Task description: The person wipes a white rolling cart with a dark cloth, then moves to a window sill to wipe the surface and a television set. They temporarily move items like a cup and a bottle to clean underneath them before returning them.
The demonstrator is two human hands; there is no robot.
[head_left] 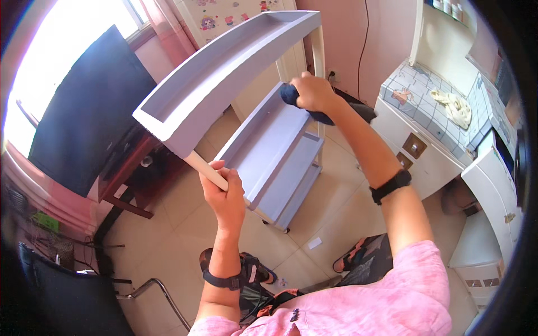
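A lavender-grey tiered shelf cart (193, 103) stands in front of me, its long top tray slanting from near left to far right. My left hand (225, 199) is closed around the pale post (204, 169) under the near end of that tray. My right hand (316, 92) is closed on a dark navy cloth (289, 95) at the far end of the second shelf (255, 140). Part of the cloth hangs below my wrist. Whether it touches the shelf edge is hard to make out. Both shelf surfaces look bare.
A large dark television (92, 106) stands on a reddish-brown stand (126, 196) at left, by a bright window. On the right, a tiled-pattern counter (420, 106) holds a crumpled cream cloth (453, 107). A black chair (61, 297) is at lower left. A white scrap (315, 243) lies on the floor.
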